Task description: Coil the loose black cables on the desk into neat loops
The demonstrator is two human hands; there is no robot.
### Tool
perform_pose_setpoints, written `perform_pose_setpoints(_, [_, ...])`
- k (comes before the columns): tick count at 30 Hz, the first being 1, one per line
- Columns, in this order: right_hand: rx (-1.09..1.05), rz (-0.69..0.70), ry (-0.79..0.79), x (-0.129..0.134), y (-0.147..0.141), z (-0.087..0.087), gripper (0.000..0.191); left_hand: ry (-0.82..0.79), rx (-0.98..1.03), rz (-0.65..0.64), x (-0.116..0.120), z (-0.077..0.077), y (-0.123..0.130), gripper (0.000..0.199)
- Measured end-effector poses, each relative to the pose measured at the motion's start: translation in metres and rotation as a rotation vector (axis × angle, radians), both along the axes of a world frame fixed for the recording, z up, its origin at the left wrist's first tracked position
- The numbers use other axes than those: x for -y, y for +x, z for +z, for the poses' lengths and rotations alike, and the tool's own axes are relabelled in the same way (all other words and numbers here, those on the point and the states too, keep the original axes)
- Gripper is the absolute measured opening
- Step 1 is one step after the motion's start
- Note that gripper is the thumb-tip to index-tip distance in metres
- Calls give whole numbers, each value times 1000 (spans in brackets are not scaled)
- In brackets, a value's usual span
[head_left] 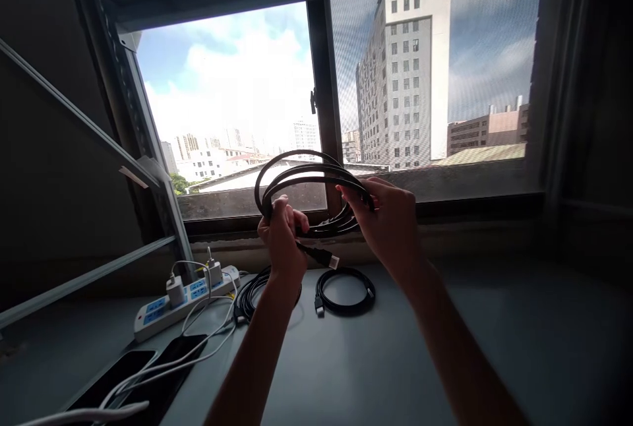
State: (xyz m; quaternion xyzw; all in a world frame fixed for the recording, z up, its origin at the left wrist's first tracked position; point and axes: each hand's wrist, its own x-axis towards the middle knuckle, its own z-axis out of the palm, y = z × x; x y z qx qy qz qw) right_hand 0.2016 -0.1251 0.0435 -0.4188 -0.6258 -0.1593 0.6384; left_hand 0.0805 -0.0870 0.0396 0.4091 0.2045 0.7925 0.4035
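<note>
Several loops of a black cable (306, 181) hang in the air between my two hands, above the grey tabletop. My left hand (281, 231) is closed round the left side of the coil. On the right side, my right hand (388, 215) pinches the loops between thumb and fingers. One cable end with a flat metal plug (326, 258) sticks out below my left hand, pointing right. Beneath, a second coiled black cable (346, 307) lies on the table with its plugs showing. My left forearm partly hides another black cable coil (252, 291).
A white power strip (188, 304) with plugged-in chargers and white cords stands at the left. Two dark flat devices, one a phone-like slab (113, 376), lie in front of it. Metal shelf posts (158, 149) frame the window behind the grey table (395, 360).
</note>
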Motion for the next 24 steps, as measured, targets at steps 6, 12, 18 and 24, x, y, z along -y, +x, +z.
perform_pose_setpoints(6, [67, -134, -100, -8, 11, -3, 24, 104, -261, 238, -20, 0, -13, 28])
perform_pose_setpoints(12, [89, -126, -210, -18, 18, -7, 28, 70, -712, 148, -21, 3, -30, 35])
perform_pose_setpoints(18, [55, -125, -173, -19, 18, -7, 22, -44, -784, -211, -15, 10, -41, 39])
perform_pose_setpoints(24, [-25, -58, -157, -14, 13, -5, 17, -40, -613, -432, -10, 14, -38, 50])
